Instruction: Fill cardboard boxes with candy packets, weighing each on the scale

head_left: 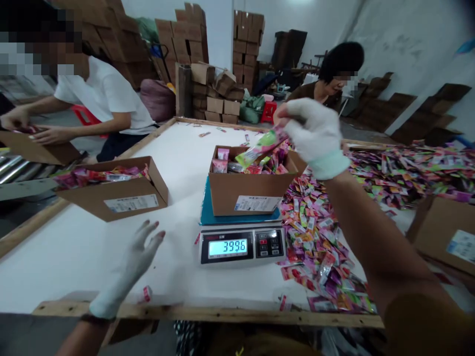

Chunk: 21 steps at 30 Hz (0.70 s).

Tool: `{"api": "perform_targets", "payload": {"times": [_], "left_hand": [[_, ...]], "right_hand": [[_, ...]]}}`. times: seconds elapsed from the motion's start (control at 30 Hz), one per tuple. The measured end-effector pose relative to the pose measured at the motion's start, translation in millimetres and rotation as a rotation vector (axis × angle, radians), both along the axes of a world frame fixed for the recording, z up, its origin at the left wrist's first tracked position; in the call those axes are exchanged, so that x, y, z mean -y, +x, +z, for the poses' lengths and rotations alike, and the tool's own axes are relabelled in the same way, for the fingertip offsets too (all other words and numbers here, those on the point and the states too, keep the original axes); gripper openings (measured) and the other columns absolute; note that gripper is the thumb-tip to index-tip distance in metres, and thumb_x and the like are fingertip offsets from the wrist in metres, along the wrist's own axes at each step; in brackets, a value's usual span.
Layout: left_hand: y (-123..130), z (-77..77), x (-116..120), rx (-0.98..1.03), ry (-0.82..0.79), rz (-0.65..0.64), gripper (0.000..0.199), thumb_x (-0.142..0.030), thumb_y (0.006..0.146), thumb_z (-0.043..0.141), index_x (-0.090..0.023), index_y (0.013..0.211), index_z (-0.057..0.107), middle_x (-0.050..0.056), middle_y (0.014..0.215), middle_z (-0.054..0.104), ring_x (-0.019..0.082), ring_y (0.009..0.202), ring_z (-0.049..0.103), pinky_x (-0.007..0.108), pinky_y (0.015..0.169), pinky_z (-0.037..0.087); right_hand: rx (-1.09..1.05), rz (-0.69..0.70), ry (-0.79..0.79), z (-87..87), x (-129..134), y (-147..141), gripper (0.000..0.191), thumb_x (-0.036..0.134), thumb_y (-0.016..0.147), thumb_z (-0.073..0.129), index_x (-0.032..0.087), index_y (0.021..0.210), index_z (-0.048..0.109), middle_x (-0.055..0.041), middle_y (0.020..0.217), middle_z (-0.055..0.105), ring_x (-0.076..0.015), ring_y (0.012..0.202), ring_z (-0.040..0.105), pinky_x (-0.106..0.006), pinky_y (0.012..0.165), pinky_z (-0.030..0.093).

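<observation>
My right hand (315, 133), in a white glove with bare fingertips, pinches a green and pink sachet (260, 147) above a cardboard box (247, 190). Small colourful sachets fill that box, which stands on the blue platform of a digital scale (243, 244). The display reads about 399.6. Over the white tabletop, left of the scale, my gloved left hand (139, 252) has its fingers apart and holds nothing. Another filled cardboard box (126, 198) sits tilted in view beyond it.
A large spread of loose sachets (315, 232) covers the table's right side. Another box (445, 232) stands at the right edge. One person (107, 94) handles a box at the left, by a roller conveyor (22, 165); another person (322, 89) is across the table. Wooden strips (208, 311) edge the table.
</observation>
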<state>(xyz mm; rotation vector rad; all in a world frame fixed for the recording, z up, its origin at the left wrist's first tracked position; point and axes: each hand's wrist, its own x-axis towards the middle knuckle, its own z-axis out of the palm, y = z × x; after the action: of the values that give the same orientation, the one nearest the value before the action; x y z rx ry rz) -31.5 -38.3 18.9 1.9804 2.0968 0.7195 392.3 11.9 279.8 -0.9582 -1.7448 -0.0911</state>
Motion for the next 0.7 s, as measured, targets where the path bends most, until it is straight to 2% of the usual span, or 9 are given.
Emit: {"api": "perform_targets", "payload": {"times": [0.07, 0.17, 0.27, 0.37, 0.47, 0.53, 0.6, 0.67, 0.7], "left_hand": [[23, 51.9, -3, 0.136, 0.151, -0.077, 0.052, -0.049, 0.097, 0.044, -0.013, 0.13, 0.059, 0.012, 0.144, 0.057, 0.025, 0.136, 0.052, 0.042, 0.12, 0.041], [61, 129.0, -12, 0.283, 0.429, -0.265, 0.05, -0.047, 0.096, 0.054, -0.011, 0.129, 0.062, 0.009, 0.14, 0.061, 0.021, 0.132, 0.055, 0.041, 0.121, 0.04], [95, 183.4, -22, 0.305, 0.539, -0.423, 0.05, -0.044, 0.095, 0.058, -0.011, 0.132, 0.061, 0.008, 0.143, 0.058, 0.02, 0.135, 0.054, 0.042, 0.122, 0.039], [126, 215.8, -25, 0.278, 0.601, -0.56, 0.047, -0.042, 0.097, 0.055, -0.011, 0.133, 0.061, 0.004, 0.142, 0.059, 0.018, 0.137, 0.052, 0.039, 0.121, 0.039], [163, 239.5, -15, 0.204, 0.549, -0.584, 0.05, -0.05, 0.1, 0.043, -0.016, 0.132, 0.06, -0.005, 0.134, 0.063, 0.013, 0.129, 0.057, 0.032, 0.116, 0.042], [194, 254.2, -3, 0.109, 0.493, -0.596, 0.057, -0.058, 0.098, 0.036, -0.021, 0.137, 0.056, -0.01, 0.133, 0.062, 0.01, 0.128, 0.056, 0.026, 0.115, 0.041], [227, 267.6, 6, -0.063, 0.444, -0.661, 0.066, -0.062, 0.095, 0.04, -0.023, 0.148, 0.042, -0.01, 0.142, 0.055, 0.011, 0.133, 0.053, 0.025, 0.117, 0.038], [253, 278.0, 10, -0.216, 0.399, -0.731, 0.068, -0.054, 0.097, 0.046, -0.025, 0.155, 0.029, -0.007, 0.144, 0.054, 0.014, 0.133, 0.054, 0.029, 0.118, 0.04], [261, 282.0, 9, -0.265, 0.375, -0.758, 0.062, -0.046, 0.099, 0.046, -0.026, 0.155, 0.03, -0.007, 0.14, 0.058, 0.015, 0.13, 0.056, 0.031, 0.116, 0.043]], "right_hand": [[-0.05, -0.103, 0.087, 0.0, 20, 29, 0.018, 0.014, 0.087, 0.062, 0.026, 0.095, 0.072, -0.0023, 0.096, 0.073, -0.021, 0.092, 0.069, -0.043, 0.092, 0.058], [-0.086, -0.295, 0.078, -13.2, 48, 79, 0.014, 0.026, 0.09, 0.067, 0.034, 0.1, 0.074, -0.0032, 0.098, 0.072, -0.0261, 0.095, 0.07, -0.045, 0.089, 0.057], [-0.206, -0.409, -0.013, -39.2, 69, 124, 0.012, 0.037, 0.087, 0.072, 0.035, 0.099, 0.075, -0.005, 0.086, 0.069, -0.0272, 0.077, 0.068, -0.046, 0.073, 0.054], [-0.276, -0.486, -0.041, -58.2, 82, 150, 0.011, 0.038, 0.086, 0.072, 0.04, 0.096, 0.076, -0.0051, 0.079, 0.067, -0.0272, 0.067, 0.064, -0.045, 0.064, 0.048], [-0.246, -0.498, 0.001, -55.6, 89, 146, 0.014, 0.037, 0.088, 0.069, 0.044, 0.098, 0.076, -0.0038, 0.082, 0.068, -0.0275, 0.072, 0.065, -0.045, 0.068, 0.049], [-0.246, -0.45, 0.045, -44.9, 88, 126, 0.015, 0.035, 0.089, 0.069, 0.041, 0.1, 0.077, -0.0036, 0.085, 0.068, -0.0265, 0.076, 0.066, -0.045, 0.071, 0.05], [-0.253, -0.355, 0.081, -32.8, 85, 96, 0.015, 0.03, 0.089, 0.07, 0.036, 0.1, 0.077, -0.0036, 0.089, 0.069, -0.0237, 0.08, 0.067, -0.042, 0.074, 0.051], [-0.257, -0.241, 0.076, -23.3, 80, 65, 0.014, 0.026, 0.09, 0.069, 0.03, 0.101, 0.077, -0.0034, 0.09, 0.07, -0.0189, 0.079, 0.065, -0.038, 0.074, 0.052], [-0.26, -0.19, 0.079, -20.3, 78, 52, 0.013, 0.025, 0.09, 0.069, 0.028, 0.101, 0.076, -0.0029, 0.088, 0.07, -0.0164, 0.076, 0.064, -0.035, 0.072, 0.051]]}}
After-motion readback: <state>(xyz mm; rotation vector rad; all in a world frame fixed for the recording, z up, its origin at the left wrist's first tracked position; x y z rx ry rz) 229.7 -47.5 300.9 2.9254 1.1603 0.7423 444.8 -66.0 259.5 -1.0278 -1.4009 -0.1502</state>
